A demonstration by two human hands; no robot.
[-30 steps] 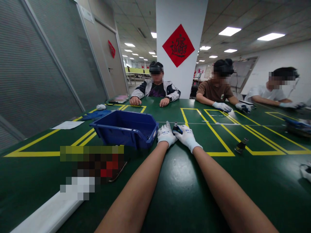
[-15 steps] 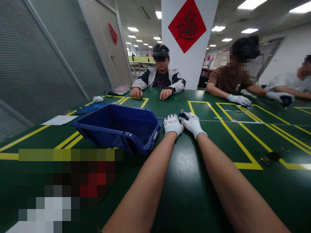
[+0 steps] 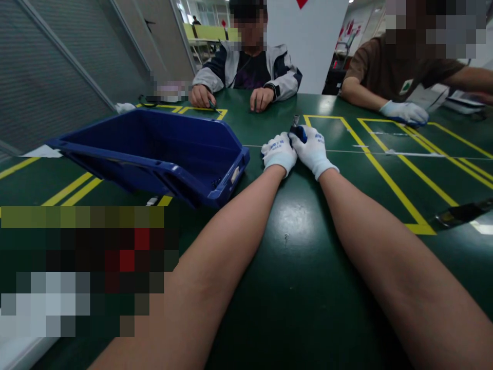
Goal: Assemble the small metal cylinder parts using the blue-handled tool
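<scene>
A black tool with a shiny metal tip (image 3: 295, 126) points up and away from between my two gloved hands. My right hand (image 3: 311, 149), in a white and blue work glove, is closed around its body. Against it, touching, lies my left hand (image 3: 280, 152) in a matching glove. Its fingers are bent, and whatever lies under them is hidden. Close by on the left stands a large blue plastic bin (image 3: 154, 169), its low front toward me. Several small dark parts (image 3: 216, 182) lie in the bin's near right corner.
Yellow tape lines (image 3: 385, 185) mark the green table (image 3: 292, 267). At right lies a dark tool with a shiny end (image 3: 460, 213). Across the table sit a person in a grey-and-dark jacket (image 3: 250, 72) and a gloved person in brown (image 3: 400, 77). A blurred patch covers the lower left.
My view has tilted down and come nearer, so the table and bin look larger. Both hands stay together at the black tool beside the bin. My left fingers look more bent.
</scene>
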